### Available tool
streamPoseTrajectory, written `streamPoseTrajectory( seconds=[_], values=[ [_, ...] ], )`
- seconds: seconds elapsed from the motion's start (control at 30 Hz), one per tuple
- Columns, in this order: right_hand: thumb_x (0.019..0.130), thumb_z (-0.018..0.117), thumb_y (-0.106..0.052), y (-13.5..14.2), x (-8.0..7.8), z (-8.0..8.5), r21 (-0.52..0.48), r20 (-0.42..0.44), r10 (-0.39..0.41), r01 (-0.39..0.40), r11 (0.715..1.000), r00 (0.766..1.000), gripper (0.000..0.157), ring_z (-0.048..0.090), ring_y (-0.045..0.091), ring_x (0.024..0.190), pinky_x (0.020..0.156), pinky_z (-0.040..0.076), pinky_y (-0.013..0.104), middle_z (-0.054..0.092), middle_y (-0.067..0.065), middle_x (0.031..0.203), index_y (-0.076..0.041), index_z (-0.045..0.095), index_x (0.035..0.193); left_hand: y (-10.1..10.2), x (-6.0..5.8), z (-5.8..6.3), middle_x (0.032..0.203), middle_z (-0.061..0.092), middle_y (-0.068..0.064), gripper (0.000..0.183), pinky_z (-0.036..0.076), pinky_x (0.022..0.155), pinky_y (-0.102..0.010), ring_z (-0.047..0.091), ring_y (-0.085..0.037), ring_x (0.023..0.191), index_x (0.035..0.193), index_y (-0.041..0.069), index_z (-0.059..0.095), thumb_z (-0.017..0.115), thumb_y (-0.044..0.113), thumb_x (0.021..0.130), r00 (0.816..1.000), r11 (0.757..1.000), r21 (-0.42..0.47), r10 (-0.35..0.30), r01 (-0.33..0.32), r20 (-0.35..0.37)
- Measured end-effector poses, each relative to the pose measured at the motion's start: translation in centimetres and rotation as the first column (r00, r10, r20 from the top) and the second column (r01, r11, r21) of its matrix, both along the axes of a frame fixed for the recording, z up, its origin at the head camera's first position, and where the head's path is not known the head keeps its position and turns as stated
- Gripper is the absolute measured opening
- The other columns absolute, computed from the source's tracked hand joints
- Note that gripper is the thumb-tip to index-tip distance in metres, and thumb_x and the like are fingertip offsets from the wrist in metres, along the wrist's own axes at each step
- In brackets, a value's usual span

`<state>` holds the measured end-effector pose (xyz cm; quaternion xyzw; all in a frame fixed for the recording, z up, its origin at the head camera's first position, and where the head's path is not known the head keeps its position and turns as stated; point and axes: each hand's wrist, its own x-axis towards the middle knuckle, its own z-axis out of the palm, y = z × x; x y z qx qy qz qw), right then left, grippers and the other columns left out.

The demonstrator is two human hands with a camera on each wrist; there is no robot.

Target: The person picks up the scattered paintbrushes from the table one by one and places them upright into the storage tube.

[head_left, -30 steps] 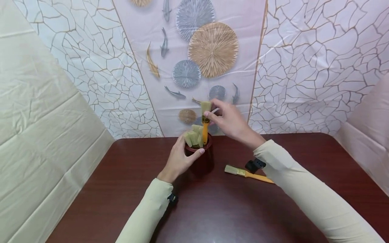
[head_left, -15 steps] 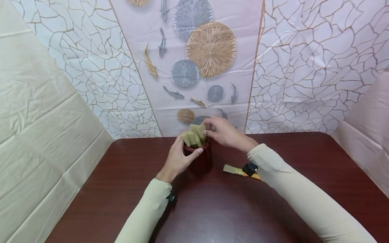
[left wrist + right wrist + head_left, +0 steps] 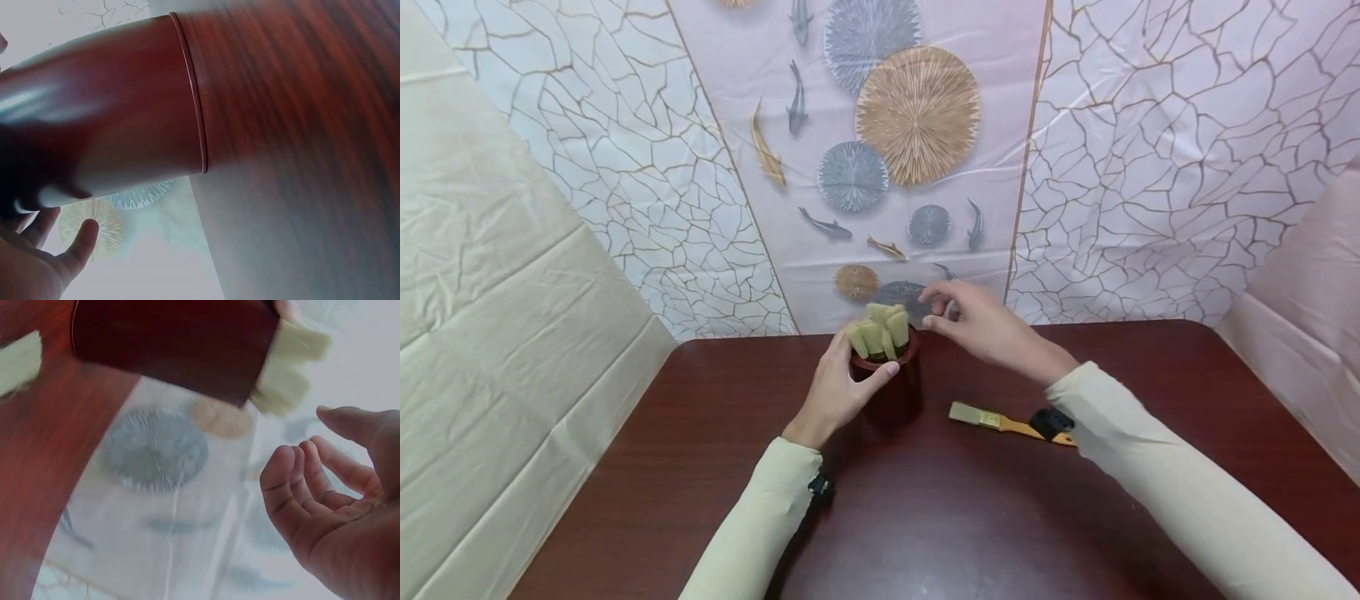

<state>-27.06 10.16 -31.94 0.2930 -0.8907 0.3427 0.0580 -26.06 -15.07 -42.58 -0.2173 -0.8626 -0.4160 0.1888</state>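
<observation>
A dark red cylindrical pot [image 3: 891,396] stands upright on the table, and fills much of the left wrist view. Several paintbrushes [image 3: 878,329] are in it with pale bristles up; their handles are hidden inside. My left hand [image 3: 838,387] holds the pot near its rim, thumb on the near side and fingers at the left. Just right of the bristles, my right hand [image 3: 985,325] hovers with loosely bent fingers [image 3: 277,475] and nothing between them. A single paintbrush [image 3: 1011,423] with a yellow handle lies on the table, partly covered by the right wrist's black camera.
The dark wooden table [image 3: 715,467] ends at a patterned cloth backdrop [image 3: 775,167] close behind the pot. Pale cloth walls [image 3: 512,333] slope down on both sides.
My right hand has lowered a paintbrush into the pot, let go of it and drawn off to the right. The left hand has stayed on the pot.
</observation>
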Motion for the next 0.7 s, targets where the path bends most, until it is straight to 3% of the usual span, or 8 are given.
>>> streamPoseTrajectory(
  seconds=[0.17,0.3,0.5,0.63,0.7],
  values=[
    [0.103,0.070,-0.018,4.0,1.0,0.0,0.049,0.059,-0.015,0.012,0.999,0.998,0.022,0.068,0.022,0.091,0.082,0.056,0.043,0.075,0.006,0.100,-0.003,0.072,0.119,0.2,0.1,0.0,0.149,0.053,0.005,0.070,0.043,0.113,-0.041,0.052,-0.014,0.133,0.151,0.020,0.051,0.079,0.046,0.093,1.000,1.000,0.015,-0.011,0.011,-0.005],
    [0.104,0.070,-0.021,6.4,1.5,-1.6,0.117,0.185,0.007,-0.029,0.993,0.983,0.019,0.068,0.018,0.090,0.080,0.055,0.040,0.076,0.003,0.101,-0.005,0.074,0.113,0.0,0.2,-0.1,0.148,0.053,0.006,0.069,0.044,0.112,-0.042,0.053,-0.014,0.132,0.150,0.021,0.051,0.079,0.046,0.093,1.000,1.000,0.019,-0.010,0.010,-0.004],
    [0.102,0.072,-0.024,9.5,1.8,-5.7,0.202,0.357,-0.028,-0.047,0.978,0.934,0.023,0.067,0.019,0.085,0.074,0.056,0.037,0.075,0.003,0.103,-0.005,0.073,0.114,0.0,0.1,-0.1,0.150,0.051,0.006,0.071,0.044,0.112,-0.043,0.052,-0.014,0.134,0.152,0.022,0.049,0.078,0.050,0.093,1.000,1.000,-0.001,-0.006,0.006,0.018],
    [0.101,0.073,-0.022,10.4,1.9,-7.8,0.162,0.463,-0.038,-0.042,0.986,0.886,0.034,0.065,0.023,0.075,0.067,0.057,0.038,0.073,0.008,0.100,0.004,0.067,0.122,0.0,0.1,0.0,0.149,0.052,0.006,0.070,0.044,0.112,-0.043,0.053,-0.014,0.133,0.150,0.023,0.050,0.080,0.049,0.093,1.000,1.000,0.008,-0.009,0.009,0.009],
    [0.100,0.075,-0.022,10.5,2.0,-8.6,0.159,0.477,-0.044,-0.037,0.987,0.878,0.038,0.065,0.021,0.076,0.068,0.056,0.038,0.072,0.007,0.100,0.006,0.065,0.124,-0.1,0.1,0.0,0.148,0.053,0.007,0.069,0.044,0.111,-0.043,0.053,-0.014,0.132,0.150,0.023,0.051,0.080,0.048,0.092,1.000,1.000,0.013,-0.012,0.012,0.007]
  ],
)
